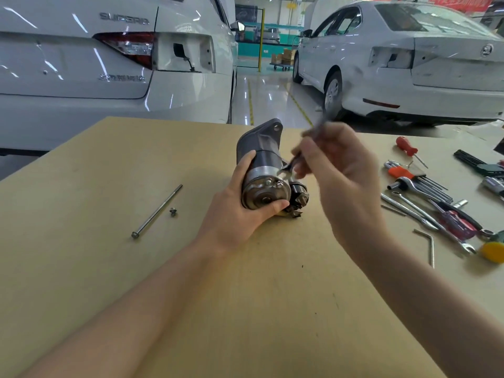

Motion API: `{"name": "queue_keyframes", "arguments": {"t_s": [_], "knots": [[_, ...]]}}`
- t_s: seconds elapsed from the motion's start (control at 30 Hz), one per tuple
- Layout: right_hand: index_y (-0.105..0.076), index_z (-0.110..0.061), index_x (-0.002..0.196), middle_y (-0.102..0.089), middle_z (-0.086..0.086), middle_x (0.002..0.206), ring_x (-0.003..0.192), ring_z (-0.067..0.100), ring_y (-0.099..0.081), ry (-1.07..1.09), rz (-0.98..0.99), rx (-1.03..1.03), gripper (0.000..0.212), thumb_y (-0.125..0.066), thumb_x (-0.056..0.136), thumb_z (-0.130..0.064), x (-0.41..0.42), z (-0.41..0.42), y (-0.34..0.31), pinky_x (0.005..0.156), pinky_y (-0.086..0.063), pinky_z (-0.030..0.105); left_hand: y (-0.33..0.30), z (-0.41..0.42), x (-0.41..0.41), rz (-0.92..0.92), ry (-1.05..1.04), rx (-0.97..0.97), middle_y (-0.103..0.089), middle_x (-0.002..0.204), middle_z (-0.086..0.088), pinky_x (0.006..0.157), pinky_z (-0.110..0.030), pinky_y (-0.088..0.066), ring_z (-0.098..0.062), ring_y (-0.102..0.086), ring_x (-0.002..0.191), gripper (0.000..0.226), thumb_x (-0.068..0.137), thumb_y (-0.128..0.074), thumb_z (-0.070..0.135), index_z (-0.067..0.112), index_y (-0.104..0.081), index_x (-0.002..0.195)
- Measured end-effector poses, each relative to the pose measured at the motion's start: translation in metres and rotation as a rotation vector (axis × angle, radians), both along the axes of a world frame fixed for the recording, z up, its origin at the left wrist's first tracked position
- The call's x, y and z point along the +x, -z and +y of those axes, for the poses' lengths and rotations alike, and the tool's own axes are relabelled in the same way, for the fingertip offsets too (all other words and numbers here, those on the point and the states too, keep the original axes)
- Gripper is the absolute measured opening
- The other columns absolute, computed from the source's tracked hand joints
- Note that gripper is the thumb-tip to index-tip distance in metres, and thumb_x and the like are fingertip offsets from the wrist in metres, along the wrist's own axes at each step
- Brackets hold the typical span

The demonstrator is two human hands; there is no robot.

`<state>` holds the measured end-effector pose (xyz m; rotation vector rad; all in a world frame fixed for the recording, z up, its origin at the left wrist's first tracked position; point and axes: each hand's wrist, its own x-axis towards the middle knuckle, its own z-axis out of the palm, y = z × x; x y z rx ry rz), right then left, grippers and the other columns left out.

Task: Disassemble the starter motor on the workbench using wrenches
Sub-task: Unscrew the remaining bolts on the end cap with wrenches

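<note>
The grey starter motor (261, 159) lies on the tan workbench (136, 165), its metal end cap facing me. My left hand (240, 211) grips the motor's near end, thumb under the cap and fingers over the body. My right hand (338, 175) holds a slim open-end wrench (289, 166), blurred by motion, its jaw just above the end cap's upper right edge. The black solenoid end (298, 197) shows to the right of the cap. A long through bolt (158, 211) and a small screw (173, 211) lie on the bench to the left.
Loose tools crowd the bench's right side: a red-handled screwdriver (406, 147), a hex key set (414, 178), a ratchet and wrenches (425, 211), a bent hex key (429, 245), a yellow object (493, 252). Two white cars stand beyond the bench.
</note>
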<state>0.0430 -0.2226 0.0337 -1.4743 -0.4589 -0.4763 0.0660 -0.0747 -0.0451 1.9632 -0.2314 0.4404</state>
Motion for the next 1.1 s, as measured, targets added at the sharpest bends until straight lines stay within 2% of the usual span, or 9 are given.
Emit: {"name": "queue_keyframes", "arguments": {"t_s": [0.17, 0.3, 0.5, 0.63, 0.77, 0.93, 1.03, 1.1], "knots": [[-0.055, -0.001, 0.09, -0.065, 0.011, 0.072, 0.068, 0.019, -0.067, -0.19, 0.593, 0.597, 0.009, -0.049, 0.095, -0.001, -0.006, -0.017, 0.026, 0.067, -0.056, 0.025, -0.001, 0.0, 0.0, 0.001, -0.006, 0.008, -0.059, 0.101, 0.031, 0.078, 0.001, -0.041, 0.016, -0.058, 0.094, 0.095, 0.065, -0.083, 0.047, 0.048, -0.029, 0.143], [-0.056, -0.002, 0.08, -0.064, 0.013, 0.07, 0.06, 0.019, -0.068, -0.23, 0.73, 0.76, 0.016, -0.047, 0.092, 0.004, -0.006, -0.01, 0.033, 0.063, -0.058, 0.025, -0.003, -0.001, -0.001, -0.013, -0.014, 0.024, -0.056, 0.099, 0.033, 0.077, 0.003, -0.038, 0.021, -0.056, 0.092, 0.095, 0.064, -0.082, 0.049, 0.047, -0.03, 0.143], [-0.056, -0.003, 0.082, -0.064, 0.015, 0.079, 0.068, 0.024, -0.07, -0.244, 0.748, 0.783, 0.016, -0.047, 0.09, 0.008, -0.009, -0.007, 0.034, 0.069, -0.06, 0.029, -0.004, -0.002, -0.001, -0.023, -0.002, 0.011, -0.058, 0.102, 0.029, 0.076, 0.003, -0.038, 0.02, -0.056, 0.093, 0.099, 0.057, -0.074, 0.062, 0.045, -0.031, 0.143], [-0.056, -0.002, 0.083, -0.065, 0.016, 0.076, 0.068, 0.024, -0.07, -0.247, 0.756, 0.797, 0.013, -0.049, 0.09, 0.007, -0.007, -0.006, 0.035, 0.065, -0.06, 0.028, -0.005, -0.003, -0.001, -0.027, -0.002, 0.017, -0.057, 0.103, 0.028, 0.075, 0.004, -0.037, 0.024, -0.055, 0.089, 0.099, 0.056, -0.073, 0.062, 0.044, -0.031, 0.144], [-0.056, -0.001, 0.084, -0.066, 0.017, 0.077, 0.069, 0.024, -0.071, -0.236, 0.771, 0.809, 0.011, -0.051, 0.089, 0.007, -0.007, -0.006, 0.035, 0.064, -0.06, 0.028, -0.007, -0.003, -0.003, -0.03, -0.002, 0.01, -0.059, 0.109, 0.019, 0.075, 0.004, -0.037, 0.025, -0.054, 0.088, 0.1, 0.055, -0.071, 0.064, 0.043, -0.031, 0.144], [-0.056, 0.0, 0.088, -0.066, 0.017, 0.076, 0.071, 0.024, -0.072, -0.24, 0.747, 0.811, 0.007, -0.053, 0.089, 0.007, -0.004, -0.007, 0.037, 0.062, -0.058, 0.027, -0.007, -0.003, -0.004, -0.033, 0.002, 0.0, -0.055, 0.101, 0.033, 0.073, 0.005, -0.036, 0.025, -0.054, 0.087, 0.099, 0.055, -0.073, 0.064, 0.044, -0.031, 0.143], [-0.057, 0.002, 0.091, -0.067, 0.014, 0.076, 0.074, 0.024, -0.071, -0.182, 0.605, 0.631, 0.002, -0.057, 0.09, 0.003, -0.004, -0.009, 0.034, 0.069, -0.058, 0.028, -0.004, -0.002, -0.002, -0.014, 0.003, -0.004, -0.058, 0.1, 0.034, 0.073, 0.004, -0.038, 0.02, -0.058, 0.089, 0.095, 0.062, -0.081, 0.053, 0.047, -0.031, 0.143], [-0.06, -0.004, 0.087, -0.067, 0.01, 0.073, 0.069, 0.018, -0.068, -0.042, 0.404, 0.298, 0.006, -0.059, 0.09, 0.001, -0.003, -0.009, 0.024, 0.068, -0.057, 0.027, -0.001, -0.001, -0.001, 0.005, 0.009, -0.022, -0.061, 0.102, 0.032, 0.074, 0.002, -0.039, 0.017, -0.059, 0.091, 0.093, 0.066, -0.084, 0.045, 0.05, -0.03, 0.142]]}}
